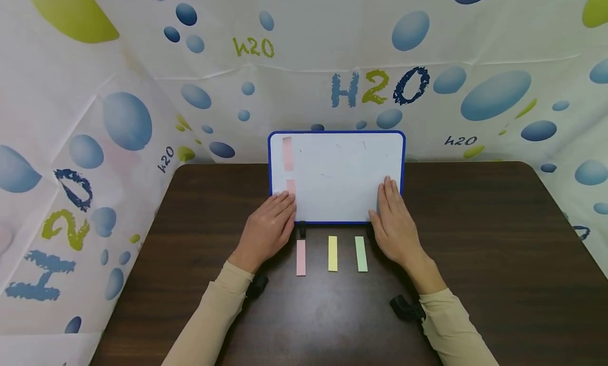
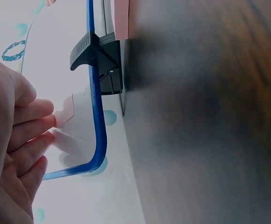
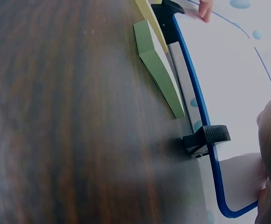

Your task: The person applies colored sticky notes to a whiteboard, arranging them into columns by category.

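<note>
A blue-framed whiteboard [image 1: 342, 170] stands on the table at its back edge. Near its left side are two pink sticky notes: the upper pink note [image 1: 287, 153] is in full sight, while fingers partly cover the lower pink note [image 1: 291, 186]. My left hand [image 1: 267, 226] touches that lower note with extended fingers. On the board's lower right my right hand [image 1: 396, 226] rests, its fingers straight. Between the forearms lie a pink sticky-note pad [image 1: 301, 257], a yellow pad [image 1: 333, 254] and a green pad [image 1: 361, 254].
A black clip [image 2: 110, 65] supports the board's lower left edge, and another black clip [image 3: 205, 140] its lower right. The dark wooden table [image 1: 475, 239] extends to both sides. Behind hangs a white patterned curtain [image 1: 304, 91]. Small dark marks dot the board.
</note>
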A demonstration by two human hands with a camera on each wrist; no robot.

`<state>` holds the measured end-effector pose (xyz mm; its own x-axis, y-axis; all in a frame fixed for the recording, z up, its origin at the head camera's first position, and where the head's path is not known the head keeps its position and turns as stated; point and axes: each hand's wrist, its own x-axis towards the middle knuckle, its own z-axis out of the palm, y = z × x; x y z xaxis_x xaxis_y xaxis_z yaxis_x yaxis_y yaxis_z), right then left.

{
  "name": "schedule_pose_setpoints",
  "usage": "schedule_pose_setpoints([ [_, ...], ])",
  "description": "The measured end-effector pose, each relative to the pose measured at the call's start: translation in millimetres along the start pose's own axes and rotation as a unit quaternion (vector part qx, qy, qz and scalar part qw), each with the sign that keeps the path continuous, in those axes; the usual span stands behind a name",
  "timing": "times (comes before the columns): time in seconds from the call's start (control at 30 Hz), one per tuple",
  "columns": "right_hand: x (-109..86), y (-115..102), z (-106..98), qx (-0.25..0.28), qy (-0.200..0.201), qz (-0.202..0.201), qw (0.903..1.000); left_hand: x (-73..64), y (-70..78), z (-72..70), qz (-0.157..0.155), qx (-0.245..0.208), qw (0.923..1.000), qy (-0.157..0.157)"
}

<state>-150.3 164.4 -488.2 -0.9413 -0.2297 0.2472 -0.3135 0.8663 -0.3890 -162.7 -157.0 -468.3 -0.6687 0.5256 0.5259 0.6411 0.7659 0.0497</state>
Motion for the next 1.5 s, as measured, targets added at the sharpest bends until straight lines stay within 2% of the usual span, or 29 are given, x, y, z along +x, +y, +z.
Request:
schedule_pose_setpoints([
  [0.23, -0.3, -1, -4, 0.002, -0.002, 0.0, 1.0, 1.3, -0.2, -1.5, 0.0, 0.005, 1.0, -0.004],
  [0.5, 0.1, -1, -5, 0.013, 0.01, -0.007, 0.9998, 2.4, 0.5, -4.8, -0.01, 0.002, 0.9997, -0.024],
  [0.67, 0.4, -2, -8, 0.03, 0.012, -0.007, 0.9995, 4.7, 3.4, -8.2, -0.009, -0.002, 0.9998, -0.019],
  [0.93, -0.5, -10, -15, 0.058, 0.022, -0.009, 0.998, 9.7, 17.5, -16.9, 0.004, -0.026, 0.9997, 0.003],
  [1.1, -3.1, -22, -23, 0.066, 0.025, -0.015, 0.9974, 10.5, 30.0, -20.6, 0.025, -0.054, 0.9982, 0.001],
  [1.3, -11.2, -35, -28, 0.058, 0.017, -0.052, 0.9968, 10.7, 42.8, -22.9, 0.052, -0.065, 0.9964, -0.013],
  [1.5, -21.4, -43, -30, 0.06, -0.019, -0.066, 0.9958, 8.9, 48.9, -23.2, 0.064, -0.08, 0.9934, -0.051],
])
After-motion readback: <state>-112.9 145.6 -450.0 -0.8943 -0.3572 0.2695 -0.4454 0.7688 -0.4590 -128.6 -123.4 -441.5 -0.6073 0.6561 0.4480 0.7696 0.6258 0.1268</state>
